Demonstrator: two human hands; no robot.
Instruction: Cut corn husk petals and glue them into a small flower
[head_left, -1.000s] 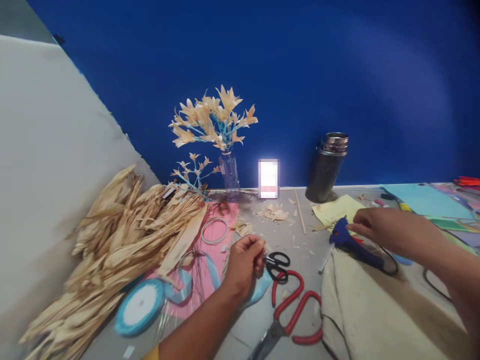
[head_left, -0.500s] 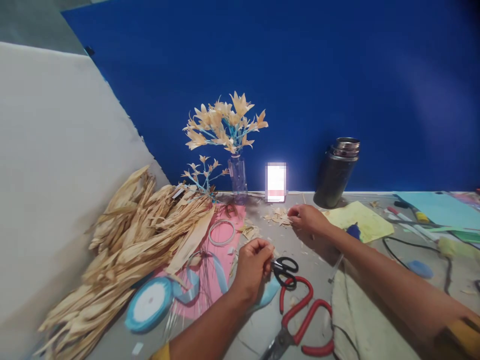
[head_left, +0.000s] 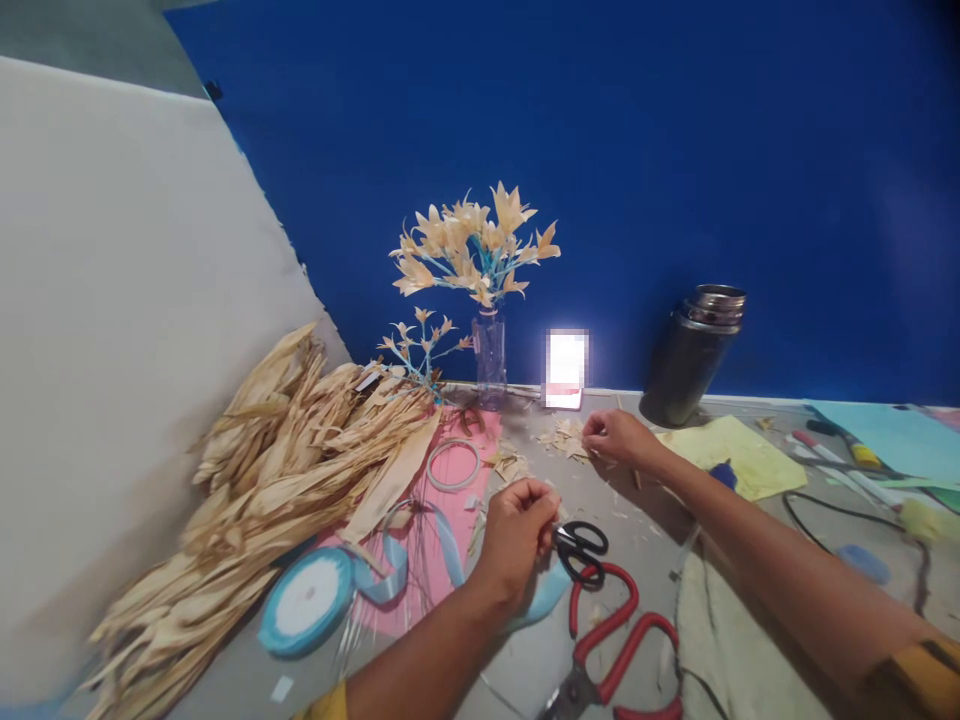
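My left hand [head_left: 517,535] is closed in a pinch above the middle of the table; whatever lies between its fingertips is too small to make out. Just right of it lie small black-handled scissors [head_left: 581,552], their blades partly hidden by that hand. Farther back, my right hand [head_left: 621,438] has its fingers drawn together at the right edge of a small pile of cut husk pieces [head_left: 564,438]. Anything in those fingers cannot be made out. A second pile of husk bits [head_left: 511,465] sits between the hands, by the pink sheet [head_left: 484,435].
Dried corn husks [head_left: 300,500] fill the left side, near a blue ribbon spool [head_left: 307,603]. Husk flowers stand in a clear bottle [head_left: 491,360], beside a lit phone [head_left: 566,368] and a dark flask [head_left: 694,355]. Red-handled shears [head_left: 607,640] lie in front.
The whole scene has shifted slightly to the right as the view turned. Both hands keep nearly the same places and closed finger poses.
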